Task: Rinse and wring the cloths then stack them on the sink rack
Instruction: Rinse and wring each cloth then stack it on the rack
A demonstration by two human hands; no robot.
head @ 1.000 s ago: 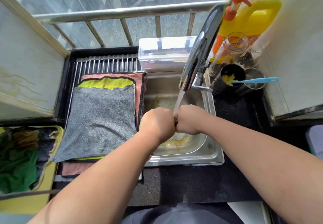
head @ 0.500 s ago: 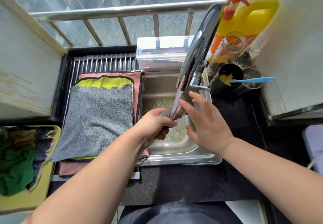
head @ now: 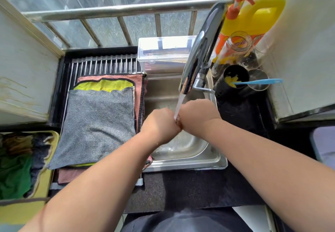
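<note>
Both fists meet over the sink (head: 199, 166), right under the tap (head: 201, 50). The left hand (head: 160, 126) and right hand (head: 197, 115) each clench one end of a brown cloth (head: 179, 123). Only a twisted nub of it shows between them. The fingers curl round it with their tips hidden underneath, so I cannot tell how hard they squeeze. The stream (head: 179, 105) falls straight onto that nub.

This looks like the wringing step, done while the water runs. To do it well, the fists should turn opposite ways, knuckles close, low over the basin so the run-off drops inside. The last twist is best made clear of the stream, or the cloth soaks up again. Then it should be shaken open and laid flat, edges squared, on the grey cloth (head: 97, 123). That one tops the pile on the rack (head: 103, 63), left of the sink.
</note>
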